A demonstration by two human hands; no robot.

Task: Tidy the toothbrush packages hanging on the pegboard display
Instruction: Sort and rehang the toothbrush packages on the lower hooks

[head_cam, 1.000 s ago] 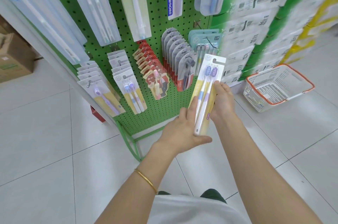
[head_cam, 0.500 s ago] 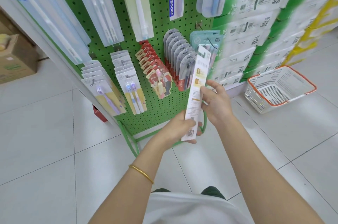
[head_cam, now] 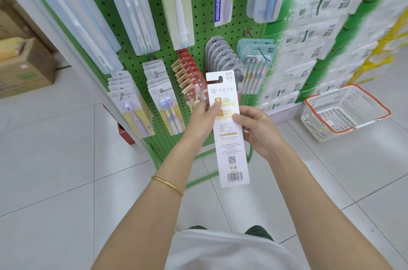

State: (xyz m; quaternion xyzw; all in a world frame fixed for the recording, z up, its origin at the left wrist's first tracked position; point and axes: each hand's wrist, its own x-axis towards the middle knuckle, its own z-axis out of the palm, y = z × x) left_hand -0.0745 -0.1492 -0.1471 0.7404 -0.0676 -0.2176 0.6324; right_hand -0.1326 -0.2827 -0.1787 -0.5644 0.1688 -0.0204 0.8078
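Toothbrush package [head_cam: 231,148] gripped by left hand [head_cam: 202,120] and right hand [head_cam: 259,132]

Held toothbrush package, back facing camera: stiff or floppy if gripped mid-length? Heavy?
Probably fairly stiff: the toothbrush package looks flat above and below the grips, no droop. Likely light: left hand and right hand only pinch its edges mid-length. Smooth printed card might slip in a loose pinch.

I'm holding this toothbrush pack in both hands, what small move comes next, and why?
Probably turn the toothbrush package front-out: its barcoded back faces you, gripped by the left hand and right hand, while the twin-brush packs hang front-out on the pegboard.
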